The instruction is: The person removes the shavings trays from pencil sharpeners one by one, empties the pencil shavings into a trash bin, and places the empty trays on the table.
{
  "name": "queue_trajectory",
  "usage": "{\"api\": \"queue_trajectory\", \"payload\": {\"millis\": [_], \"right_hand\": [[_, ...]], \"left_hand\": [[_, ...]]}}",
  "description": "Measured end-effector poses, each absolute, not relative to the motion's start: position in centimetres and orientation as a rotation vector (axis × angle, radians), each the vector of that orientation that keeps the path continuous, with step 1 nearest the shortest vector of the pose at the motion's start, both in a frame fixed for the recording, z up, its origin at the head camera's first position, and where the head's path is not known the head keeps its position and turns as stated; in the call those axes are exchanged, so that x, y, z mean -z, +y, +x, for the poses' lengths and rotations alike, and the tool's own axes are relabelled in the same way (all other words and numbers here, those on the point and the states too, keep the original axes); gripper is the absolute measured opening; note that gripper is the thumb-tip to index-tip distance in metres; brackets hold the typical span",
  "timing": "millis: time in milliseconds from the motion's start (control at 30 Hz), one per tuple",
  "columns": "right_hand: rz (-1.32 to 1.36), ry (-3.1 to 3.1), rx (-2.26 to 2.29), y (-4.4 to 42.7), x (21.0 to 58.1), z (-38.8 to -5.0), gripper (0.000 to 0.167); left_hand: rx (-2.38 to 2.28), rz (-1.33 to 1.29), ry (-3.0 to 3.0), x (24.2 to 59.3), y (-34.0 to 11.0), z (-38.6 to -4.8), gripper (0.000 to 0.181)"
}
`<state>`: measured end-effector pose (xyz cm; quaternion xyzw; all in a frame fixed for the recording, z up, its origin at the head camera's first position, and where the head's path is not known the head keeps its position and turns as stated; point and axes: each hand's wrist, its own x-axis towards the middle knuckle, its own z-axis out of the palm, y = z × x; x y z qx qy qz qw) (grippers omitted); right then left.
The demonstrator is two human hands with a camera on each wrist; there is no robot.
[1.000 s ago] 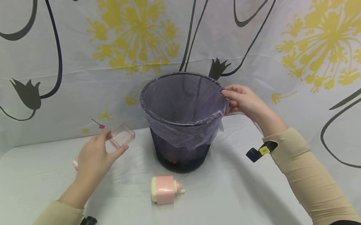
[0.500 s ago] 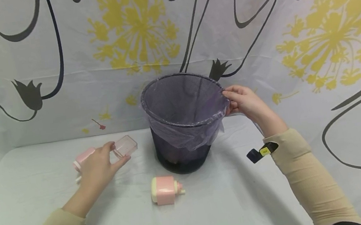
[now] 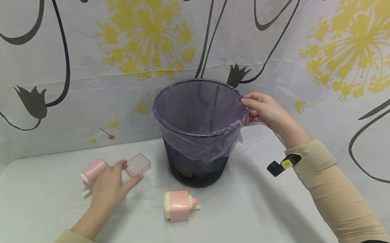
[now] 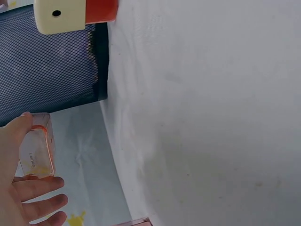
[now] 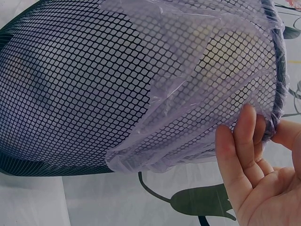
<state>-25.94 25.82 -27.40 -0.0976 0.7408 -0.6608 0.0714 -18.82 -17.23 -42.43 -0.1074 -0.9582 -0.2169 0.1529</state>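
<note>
The left hand (image 3: 109, 188) pinched the clear box (image 3: 138, 164) between thumb and fingers, left of the mesh bin (image 3: 181, 162), toward the far edge of the counter (image 3: 253, 224); whether the box touched the counter could not be determined. The right hand (image 3: 265, 110) gripped the bin's right rim and its liner (image 3: 216, 143). The step in hand was judged to be box positioning with the bin steadied. The next move appeared to require a firm pinch and clearance from the bin.
</note>
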Motion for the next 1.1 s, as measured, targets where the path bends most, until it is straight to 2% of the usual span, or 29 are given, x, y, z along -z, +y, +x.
{"api": "queue_trajectory", "payload": {"millis": [1100], "right_hand": [[-0.297,2.213,2.002,25.9,27.4,-25.9,0.027]], "left_hand": [[0.598,-0.373,-2.746,45.2,-17.8,-18.2,0.063]]}}
